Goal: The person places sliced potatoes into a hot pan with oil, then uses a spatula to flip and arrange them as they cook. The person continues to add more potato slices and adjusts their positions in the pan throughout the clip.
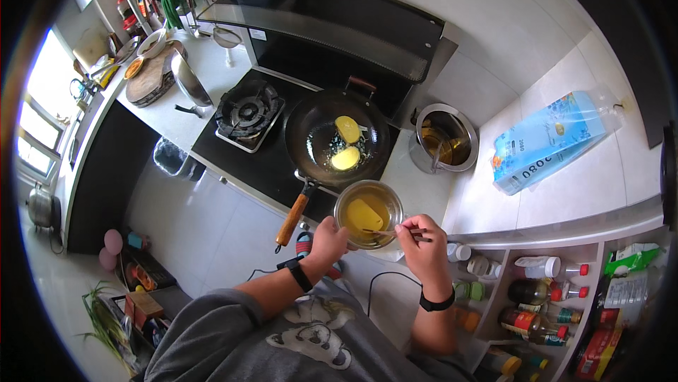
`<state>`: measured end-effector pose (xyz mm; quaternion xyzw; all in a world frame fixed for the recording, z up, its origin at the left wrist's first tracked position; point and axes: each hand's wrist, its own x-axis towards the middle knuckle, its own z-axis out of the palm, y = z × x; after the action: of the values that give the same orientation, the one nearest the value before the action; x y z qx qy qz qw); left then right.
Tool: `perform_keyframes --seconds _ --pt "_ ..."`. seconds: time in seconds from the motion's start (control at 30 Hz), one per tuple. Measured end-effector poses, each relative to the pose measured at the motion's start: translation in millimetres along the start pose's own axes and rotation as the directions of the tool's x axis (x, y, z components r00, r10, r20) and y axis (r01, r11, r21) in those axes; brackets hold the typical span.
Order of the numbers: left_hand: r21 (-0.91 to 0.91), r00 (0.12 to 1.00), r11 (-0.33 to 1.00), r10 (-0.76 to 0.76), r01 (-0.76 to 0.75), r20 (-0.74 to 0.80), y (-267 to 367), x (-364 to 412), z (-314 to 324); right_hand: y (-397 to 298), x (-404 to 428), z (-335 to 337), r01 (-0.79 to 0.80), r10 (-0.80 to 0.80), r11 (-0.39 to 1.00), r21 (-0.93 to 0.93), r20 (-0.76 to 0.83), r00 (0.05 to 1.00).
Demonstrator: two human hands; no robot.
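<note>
My left hand grips the rim of a metal bowl on its near left side. Yellow liquid, probably beaten egg, fills part of the bowl, and a yellow slice lies in it. Between the fingers of my right hand are chopsticks, their tips down in the bowl beside the slice. Just beyond the bowl, a black wok sits over the right side of the stove. Two yellow-coated slices lie in it, with small bubbles around them. The wok's wooden handle points towards me.
An unlit gas burner is left of the wok. To its right stands a metal pot holding amber liquid and a ladle. A blue tissue pack hangs on the right wall above shelved bottles. Further left are a lid and a round chopping board.
</note>
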<state>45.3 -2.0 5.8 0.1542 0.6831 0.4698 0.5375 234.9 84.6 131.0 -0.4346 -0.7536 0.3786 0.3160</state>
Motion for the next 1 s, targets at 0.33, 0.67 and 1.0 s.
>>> perform_keyframes --seconds 0.33,0.67,1.0 --pt "-0.008 0.998 1.0 -0.003 0.002 -0.068 27 -6 -18 -12 9 9 0.143 -0.14 0.989 -0.05 0.049 0.989" --pt "-0.129 0.984 0.984 0.1 -0.119 -0.147 48 7 -51 1 1 36 -0.045 0.047 0.984 0.173 -0.007 0.999" --pt "-0.179 0.974 0.982 0.023 -0.064 -0.224 59 16 -69 33 13 102 0.009 0.04 0.946 0.323 -0.147 0.988"
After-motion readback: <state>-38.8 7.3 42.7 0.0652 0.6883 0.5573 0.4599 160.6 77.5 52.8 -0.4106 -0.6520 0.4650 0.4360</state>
